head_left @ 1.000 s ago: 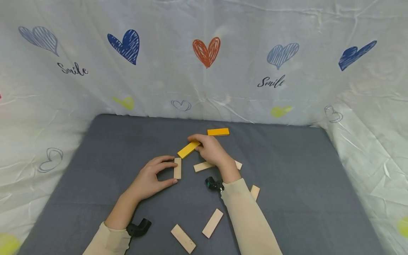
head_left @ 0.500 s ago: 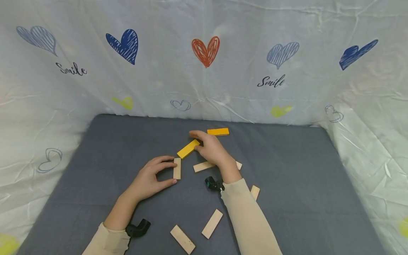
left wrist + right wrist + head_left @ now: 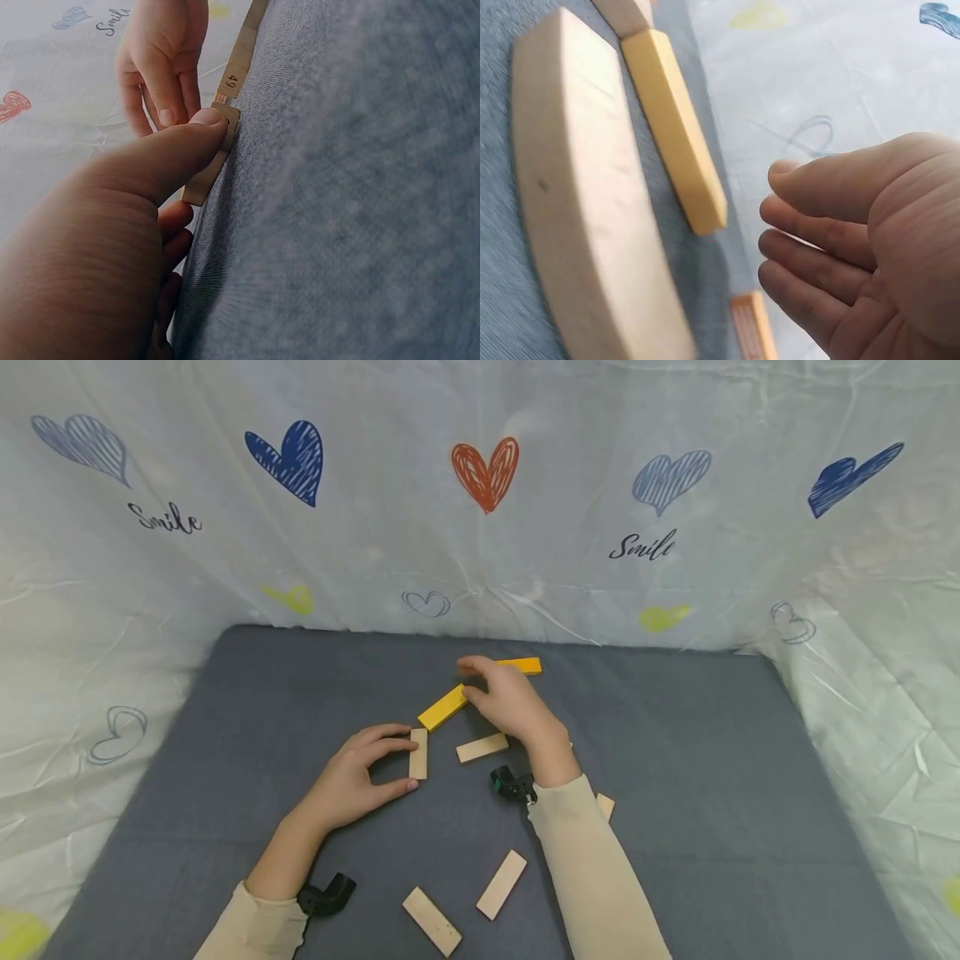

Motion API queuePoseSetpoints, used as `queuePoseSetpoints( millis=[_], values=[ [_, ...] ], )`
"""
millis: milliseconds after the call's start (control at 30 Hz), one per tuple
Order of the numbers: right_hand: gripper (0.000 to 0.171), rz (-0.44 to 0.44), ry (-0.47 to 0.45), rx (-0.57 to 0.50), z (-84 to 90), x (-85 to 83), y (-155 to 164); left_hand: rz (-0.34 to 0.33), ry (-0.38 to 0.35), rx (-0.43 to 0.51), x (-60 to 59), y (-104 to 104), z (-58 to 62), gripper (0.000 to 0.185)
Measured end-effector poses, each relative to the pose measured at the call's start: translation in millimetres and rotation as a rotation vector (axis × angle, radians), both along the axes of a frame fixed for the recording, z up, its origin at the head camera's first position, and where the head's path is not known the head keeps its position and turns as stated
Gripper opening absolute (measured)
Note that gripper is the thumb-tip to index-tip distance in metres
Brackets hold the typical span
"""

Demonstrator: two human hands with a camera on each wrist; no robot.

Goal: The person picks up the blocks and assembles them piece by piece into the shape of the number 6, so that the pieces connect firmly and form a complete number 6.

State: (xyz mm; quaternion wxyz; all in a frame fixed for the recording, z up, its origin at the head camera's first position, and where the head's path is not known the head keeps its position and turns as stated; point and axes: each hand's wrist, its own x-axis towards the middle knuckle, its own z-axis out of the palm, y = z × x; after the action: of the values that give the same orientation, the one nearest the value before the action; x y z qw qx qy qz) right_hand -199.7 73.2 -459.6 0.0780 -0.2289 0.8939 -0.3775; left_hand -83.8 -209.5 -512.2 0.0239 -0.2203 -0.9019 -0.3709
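My left hand [image 3: 351, 781] holds a plain wooden block [image 3: 418, 754] on the cloth, thumb at its near end and fingers at its far end and side. In the left wrist view the thumb presses that block [image 3: 206, 180]. A yellow block [image 3: 442, 707] lies slanted, its near end at the plain block's far end. My right hand [image 3: 510, 697] hovers beside the yellow block's far end, fingers loosely extended. In the right wrist view a gap separates the right hand [image 3: 855, 232] from the yellow block [image 3: 675, 131]. An orange-yellow block [image 3: 527, 667] lies behind, partly covered by the right hand.
A plain block [image 3: 482, 748] lies below the right hand. Two more plain blocks, one left [image 3: 432, 922] and one right [image 3: 501, 885], lie nearer the front. Another block [image 3: 605, 807] is partly hidden by the right sleeve. A heart-printed curtain [image 3: 555, 527] borders the grey cloth [image 3: 697, 760].
My right hand has let go of the yellow block and moved away to the back right, toward the orange-yellow block. The left hand has stayed on its wooden block.
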Motion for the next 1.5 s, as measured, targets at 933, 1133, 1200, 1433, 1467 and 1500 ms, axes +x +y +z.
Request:
queuePoseSetpoints(
  millis=[933, 1133, 1200, 1433, 1467, 1500],
  values=[
    [0.040, -0.258, 0.061, -0.099, -5.0, -19.3, 65.7, 0.003, 0.008, -0.007, 0.2, -0.3, -1.4, 0.056],
    [0.042, -0.254, 0.056, -0.131, -15.5, -23.1, 67.0, 0.008, 0.002, -0.009, 1.9, 0.1, -1.5, 0.056],
    [0.042, -0.255, 0.057, -0.124, -17.8, -24.5, 67.5, 0.008, 0.001, -0.009, 1.8, 0.5, -1.1, 0.056],
    [0.046, -0.268, 0.048, -0.090, -20.6, -27.4, 67.6, 0.009, -0.003, -0.009, 1.4, 0.8, 0.9, 0.055],
    [0.046, -0.270, 0.045, -0.087, -20.8, -27.5, 67.6, 0.010, -0.001, -0.011, 1.5, 0.7, 0.8, 0.055],
    [0.047, -0.270, 0.043, -0.082, -21.2, -27.7, 67.8, 0.011, -0.001, -0.011, 1.5, 0.5, 0.9, 0.055]
  ],
)
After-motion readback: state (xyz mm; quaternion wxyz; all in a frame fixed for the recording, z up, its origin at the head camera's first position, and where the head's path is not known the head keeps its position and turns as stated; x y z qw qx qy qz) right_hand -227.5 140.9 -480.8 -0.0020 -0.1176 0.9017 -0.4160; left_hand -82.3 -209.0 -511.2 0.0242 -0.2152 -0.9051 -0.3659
